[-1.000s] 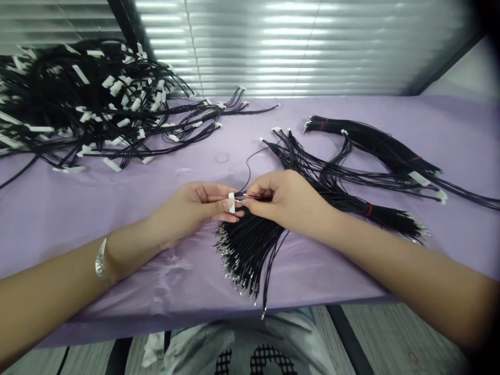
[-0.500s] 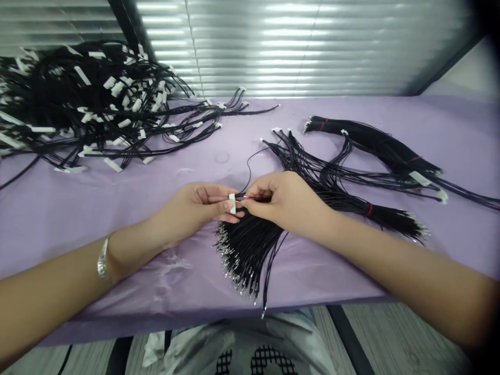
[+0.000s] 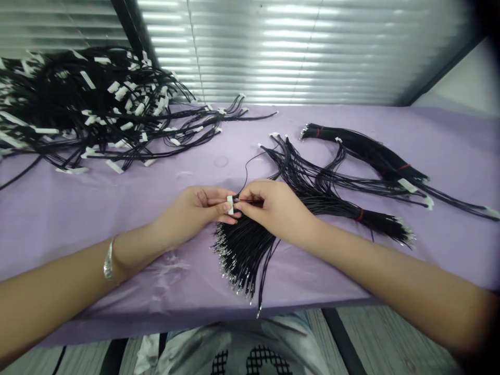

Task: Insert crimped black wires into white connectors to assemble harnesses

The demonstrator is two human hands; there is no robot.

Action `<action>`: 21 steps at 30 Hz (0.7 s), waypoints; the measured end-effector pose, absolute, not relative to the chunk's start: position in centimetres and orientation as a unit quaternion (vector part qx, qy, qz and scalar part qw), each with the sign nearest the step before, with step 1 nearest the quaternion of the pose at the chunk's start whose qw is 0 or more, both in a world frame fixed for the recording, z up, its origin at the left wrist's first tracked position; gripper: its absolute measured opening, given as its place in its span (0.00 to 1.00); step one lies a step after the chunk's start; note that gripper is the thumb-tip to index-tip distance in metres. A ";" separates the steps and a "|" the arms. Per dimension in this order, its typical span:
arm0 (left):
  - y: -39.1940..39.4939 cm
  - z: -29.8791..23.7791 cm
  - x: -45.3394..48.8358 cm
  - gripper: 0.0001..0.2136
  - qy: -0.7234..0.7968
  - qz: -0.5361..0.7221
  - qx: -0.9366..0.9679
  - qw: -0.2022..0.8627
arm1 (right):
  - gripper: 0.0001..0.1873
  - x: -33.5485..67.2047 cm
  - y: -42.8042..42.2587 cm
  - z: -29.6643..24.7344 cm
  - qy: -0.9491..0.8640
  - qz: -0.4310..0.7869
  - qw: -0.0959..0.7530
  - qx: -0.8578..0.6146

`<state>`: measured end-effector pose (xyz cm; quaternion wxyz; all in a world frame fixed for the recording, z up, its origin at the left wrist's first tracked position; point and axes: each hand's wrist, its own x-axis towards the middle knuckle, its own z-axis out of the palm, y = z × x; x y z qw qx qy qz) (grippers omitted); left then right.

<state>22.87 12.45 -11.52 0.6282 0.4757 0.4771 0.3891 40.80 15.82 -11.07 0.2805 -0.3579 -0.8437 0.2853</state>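
two hands meet mid-table over purple cloth (image 3: 58,208). loose wire bundle (image 3: 242,250) fans out nearest the table edge, under the hands. left hand (image 3: 191,211) pinches a small white plug (image 3: 230,204) between thumb and fingertips; right hand (image 3: 273,208) pinches a thin black wire (image 3: 247,172) right at the plug. tied bundles (image 3: 371,156) lie further right, big tangled wire heap (image 3: 86,109) far left.

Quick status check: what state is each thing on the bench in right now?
left hand: shut, pinching the white connector.
right hand: shut, pinching a black wire at the connector's end.
near wire bundle: lying flat, tied with a red band, terminal ends fanned out.
far wire bundle: lying flat, banded in red.
harness pile: tangled heap, far left.
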 end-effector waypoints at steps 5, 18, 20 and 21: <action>12.6 -11.6 22.6 0.10 0.463 0.401 0.459 0.644 | 0.05 41.2 16.0 -10.7 -0.850 0.305 0.282 -0.323; 12.6 -11.6 22.3 0.09 0.453 0.379 0.475 0.652 | 0.06 41.4 16.2 -11.0 -0.785 0.363 0.345 -0.366; 12.6 -11.8 22.3 0.09 0.453 0.375 0.482 0.650 | 0.06 41.3 16.2 -11.0 -0.779 0.370 0.341 -0.374; 12.5 -11.8 22.3 0.09 0.454 0.374 0.483 0.648 | 0.06 41.3 16.1 -11.0 -0.778 0.370 0.340 -0.377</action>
